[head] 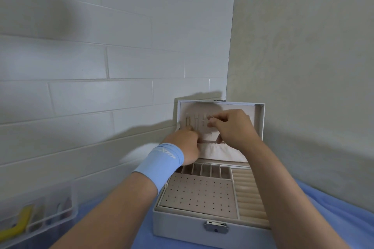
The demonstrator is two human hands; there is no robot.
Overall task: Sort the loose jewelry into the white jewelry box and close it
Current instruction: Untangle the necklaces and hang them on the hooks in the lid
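The white jewelry box (pixel 182 226) stands open on a blue cloth, its lid (pixel 261 119) upright against the wall. Inside the lid are a row of necklace hooks (pixel 192 123) and a gathered fabric pocket (pixel 220 152). My right hand (pixel 232 129) is up at the hooks and pinches something small and thin, probably a necklace chain; the piece is too fine to make out. My left hand (pixel 185 145), with a light blue wristband, is curled at the lid's lower left by the pocket's edge; what its fingers hold is hidden. The tray below shows a perforated earring panel (pixel 199 195), small compartments and ring rolls (pixel 248 192).
A clear plastic organiser (pixel 38 216) with a yellow object and other small items sits at the lower left. The box stands in a corner between a white tiled wall and a beige wall. Blue cloth (pixel 334 210) covers the surface. A metal latch (pixel 216 227) is on the box front.
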